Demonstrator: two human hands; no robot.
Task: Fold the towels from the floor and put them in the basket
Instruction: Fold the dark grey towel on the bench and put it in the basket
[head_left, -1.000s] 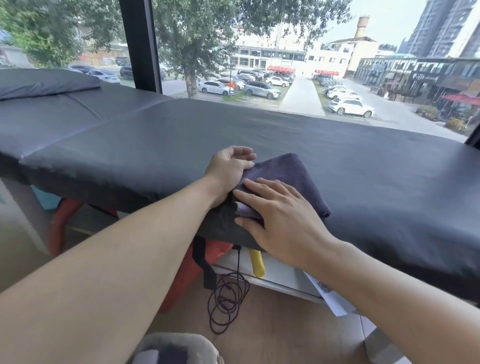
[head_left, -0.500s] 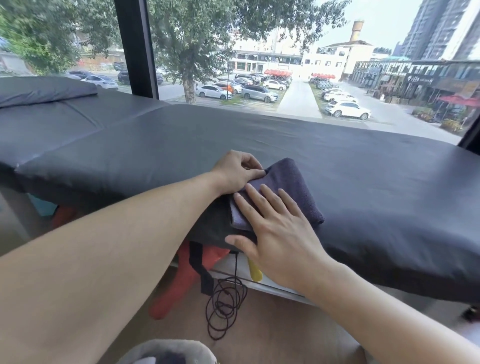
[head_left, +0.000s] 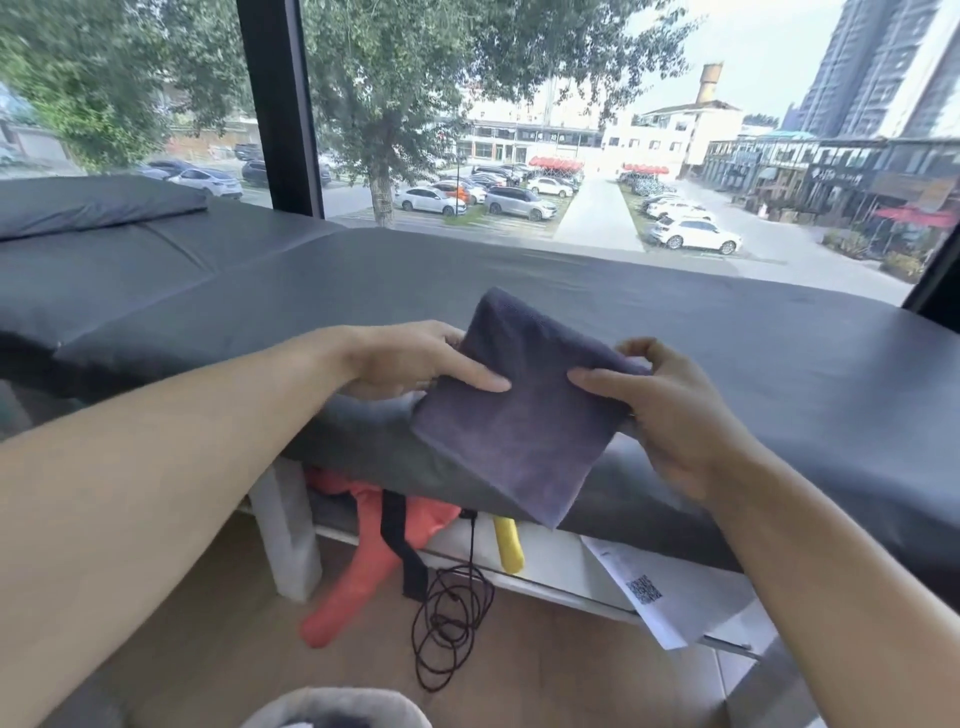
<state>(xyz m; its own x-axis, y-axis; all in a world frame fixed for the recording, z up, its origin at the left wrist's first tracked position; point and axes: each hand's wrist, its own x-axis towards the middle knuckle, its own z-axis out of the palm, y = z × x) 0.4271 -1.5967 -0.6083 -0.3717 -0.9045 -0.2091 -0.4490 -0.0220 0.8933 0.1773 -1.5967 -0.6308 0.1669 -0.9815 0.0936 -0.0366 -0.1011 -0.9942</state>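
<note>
Towel (head_left: 519, 421), dark purple-grey and folded into a compact square, is held clear of the black padded massage table (head_left: 779, 364), above its near edge, tilted so one corner points down toward the floor. We hold it at two opposite sides. Our left hand (head_left: 410, 358) pinches the left edge, thumb laid flat on the upper face and fingers underneath. Our right hand (head_left: 670, 410) pinches the right corner, thumb on top and fingers curled behind. Both hands are closed on the cloth; neither is free.

The folded square has no marked long axis; its diagonal runs from the far upper corner to the near lower corner, between the two grips. Both hands sit about equally near the towel's middle.

We judge folding of this piece to be complete and the transfer to the basket to be the step in hand. A grey rounded rim (head_left: 337, 706) shows at the bottom edge of the view, below and to the left of the towel; it may be the basket, but we cannot confirm this. Its contents are largely cut off by the frame. If so, the left hand lies on the nearer side.

Under the table lie an orange fabric item (head_left: 363, 561), a coiled black cord (head_left: 452, 623), a yellow object (head_left: 508, 543) and a white sheet with a QR code (head_left: 670, 592).
</note>
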